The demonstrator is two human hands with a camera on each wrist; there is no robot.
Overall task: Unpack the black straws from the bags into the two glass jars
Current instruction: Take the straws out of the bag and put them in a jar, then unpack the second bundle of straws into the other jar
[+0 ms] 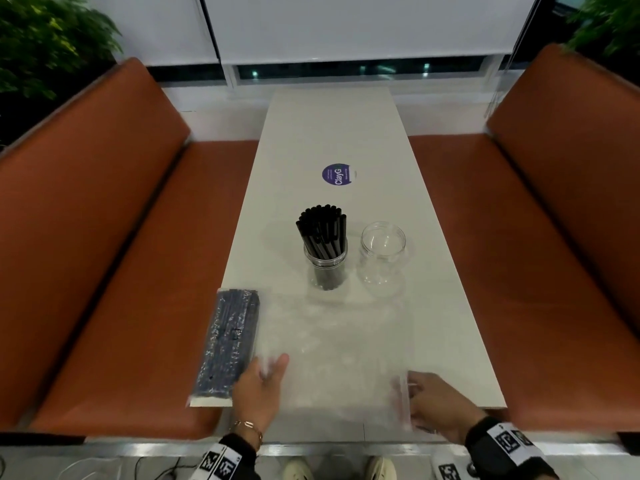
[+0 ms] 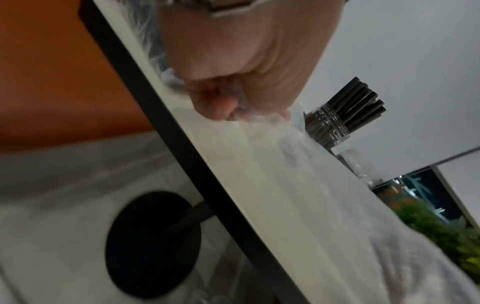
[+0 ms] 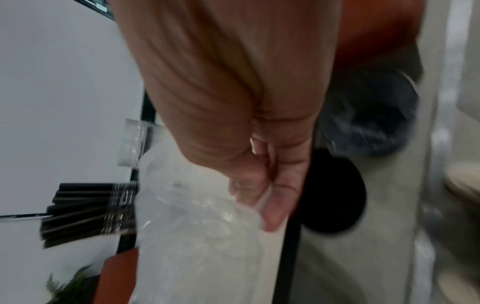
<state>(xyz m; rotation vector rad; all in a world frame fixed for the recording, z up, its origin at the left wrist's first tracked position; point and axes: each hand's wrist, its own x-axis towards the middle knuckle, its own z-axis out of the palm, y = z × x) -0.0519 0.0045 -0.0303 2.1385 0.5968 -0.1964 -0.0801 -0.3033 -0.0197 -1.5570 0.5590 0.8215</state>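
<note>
Holding the emptied clear bag (image 1: 341, 358) flat at the table's (image 1: 329, 133) near edge: my left hand (image 1: 260, 382) pinches one side, right hand (image 1: 437, 402) pinches the other. One glass jar (image 1: 325, 268) holds black straws (image 1: 322, 230); the empty jar (image 1: 382, 254) stands just beside it. The full bag (image 1: 230, 341) lies at the near left corner, overhanging. Risk: dragging the slack film could nudge it off.

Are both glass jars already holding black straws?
No: the left jar is packed with black straws, but the right jar beside it stands empty.
</note>
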